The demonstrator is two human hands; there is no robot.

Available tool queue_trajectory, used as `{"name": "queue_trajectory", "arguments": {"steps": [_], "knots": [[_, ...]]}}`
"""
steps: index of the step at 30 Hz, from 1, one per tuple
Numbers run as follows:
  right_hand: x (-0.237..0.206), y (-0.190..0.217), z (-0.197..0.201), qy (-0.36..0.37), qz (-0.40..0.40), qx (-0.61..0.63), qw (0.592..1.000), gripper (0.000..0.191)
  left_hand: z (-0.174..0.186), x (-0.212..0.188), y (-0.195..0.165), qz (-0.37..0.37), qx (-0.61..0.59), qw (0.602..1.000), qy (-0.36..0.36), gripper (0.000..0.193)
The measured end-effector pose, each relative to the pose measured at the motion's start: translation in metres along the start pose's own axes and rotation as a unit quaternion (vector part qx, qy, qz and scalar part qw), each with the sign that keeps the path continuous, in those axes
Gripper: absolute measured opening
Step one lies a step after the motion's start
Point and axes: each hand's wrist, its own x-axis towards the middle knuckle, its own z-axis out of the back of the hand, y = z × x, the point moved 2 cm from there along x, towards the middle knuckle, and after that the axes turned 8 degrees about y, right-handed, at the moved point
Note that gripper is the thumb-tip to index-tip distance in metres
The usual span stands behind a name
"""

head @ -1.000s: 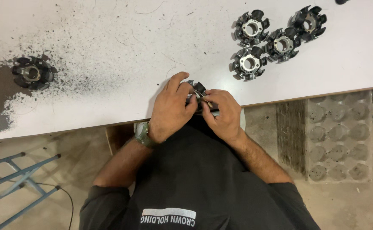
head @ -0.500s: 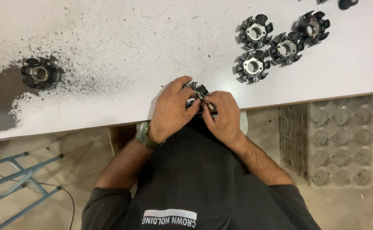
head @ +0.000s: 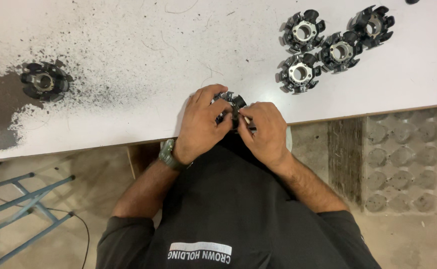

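Both hands are tight together at the near edge of the white table (head: 128, 65), right in front of the person's dark shirt. The left hand (head: 201, 124) curls over a small black toothed part (head: 231, 102), fingers clamped around its left side, a grey wristwatch (head: 167, 153) on that wrist. The right hand (head: 265, 132) pinches the same part from the other side, fingertips meeting the left hand's, and a thin pale rod (head: 247, 119) pokes out between its fingers. Most of the part is hidden under the knuckles; only its black upper rim with a bit of silver shows.

Up at the far right of the table, four more black toothed parts with silvery centres (head: 328, 42) sit in a close cluster, well apart from the hands. Far left, a lone one (head: 44, 80) sits in a dark worn patch of tabletop, speckled all round. Beyond the table edge on the right, a grey moulded tray with round pockets (head: 403, 159) lies on the floor, and a blue metal frame (head: 24, 199) stands at lower left.
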Motion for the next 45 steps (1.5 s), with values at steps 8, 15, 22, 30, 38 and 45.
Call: {"name": "queue_trajectory", "arguments": {"steps": [8,15,22,30,38,45], "knots": [[0.006,0.000,0.006,0.024,-0.015,0.017,0.999,0.022,-0.014,0.002,0.003,0.032,-0.030,0.999,-0.033,0.013],[0.000,0.001,0.004,0.006,-0.020,0.043,0.999,0.023,-0.024,0.000,0.010,0.031,-0.021,0.998,-0.052,0.012],[0.000,0.005,0.000,0.003,0.010,-0.005,1.000,0.028,-0.028,-0.002,0.012,0.036,-0.007,0.998,-0.057,0.011],[0.003,0.005,0.000,0.020,-0.001,-0.001,1.000,0.025,-0.028,-0.003,0.012,0.027,-0.014,0.997,-0.067,0.013],[0.001,0.008,-0.001,0.009,0.006,0.001,1.000,0.025,-0.027,-0.008,0.011,0.008,-0.020,0.996,-0.086,0.015],[0.005,0.007,0.002,0.039,0.004,-0.023,0.999,0.024,-0.028,-0.005,0.010,0.007,-0.015,0.997,-0.078,0.014]]}}
